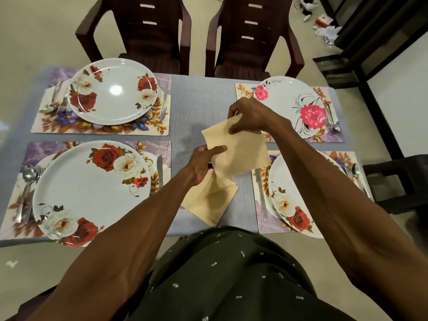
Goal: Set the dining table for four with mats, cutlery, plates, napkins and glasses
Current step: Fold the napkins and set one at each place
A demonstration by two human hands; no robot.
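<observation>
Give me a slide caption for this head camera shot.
Both hands lift a cream napkin over a table set with four plates on mats.

Near-right plate (289, 205) partly hidden by right forearm; near-left mat (14, 218) cut off at left edge; far-left cutlery (54, 100) blurred.

Warm, fairly dim indoor light from overhead; glare spot on far left plate (113, 91). Soft shadows on table (196, 100). Wide-angle bending at edges, slightly soft overall.
</observation>
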